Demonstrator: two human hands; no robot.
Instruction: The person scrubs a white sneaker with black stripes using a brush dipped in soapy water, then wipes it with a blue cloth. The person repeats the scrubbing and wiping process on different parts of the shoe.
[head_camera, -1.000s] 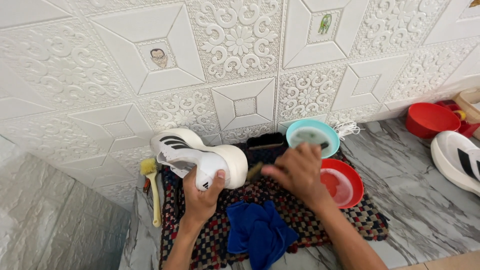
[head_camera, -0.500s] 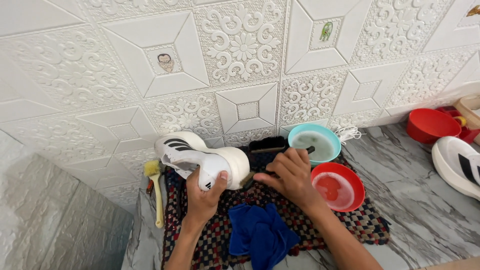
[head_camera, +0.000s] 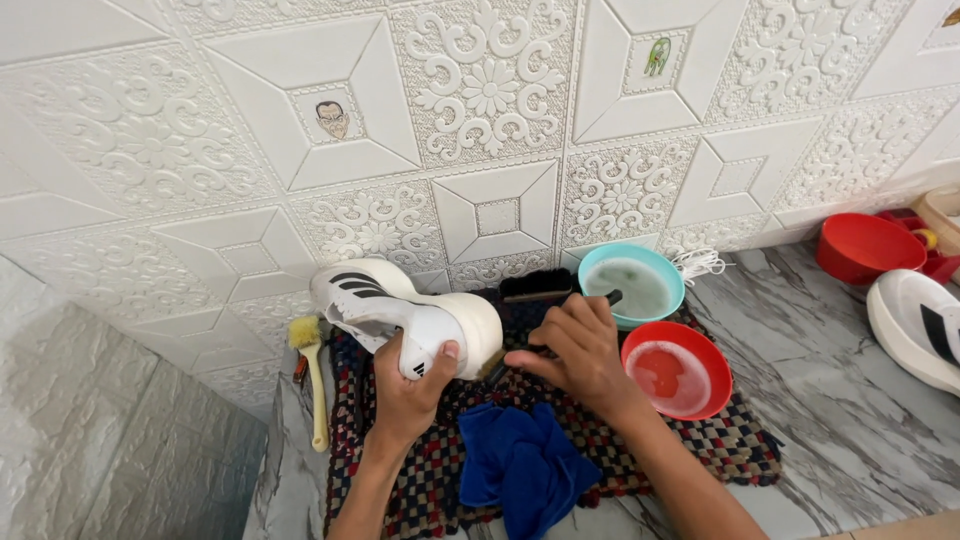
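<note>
My left hand (head_camera: 408, 388) grips the heel of a white sneaker with black stripes (head_camera: 400, 312), holding it on its side above a checkered woven mat (head_camera: 420, 470). My right hand (head_camera: 578, 350) holds a small dark-handled brush (head_camera: 510, 360), its bristle end against the sneaker's sole edge. Just below my hands a crumpled blue cloth (head_camera: 522, 465) lies on the mat. A red bowl (head_camera: 676, 368) of pinkish liquid sits right of my right hand. Behind it stands a teal bowl (head_camera: 632, 284) of cloudy liquid.
A yellow-handled brush (head_camera: 312, 375) lies left of the mat on the marble counter (head_camera: 830, 400). A black brush (head_camera: 536, 287) rests by the embossed white wall (head_camera: 480, 130). A second white sneaker (head_camera: 918, 325), a red bowl (head_camera: 864, 248) and white laces (head_camera: 700, 265) are at right.
My right hand has moved left from near the bowls to the sneaker's sole with the brush. The view has shifted slightly; the left hand keeps its hold.
</note>
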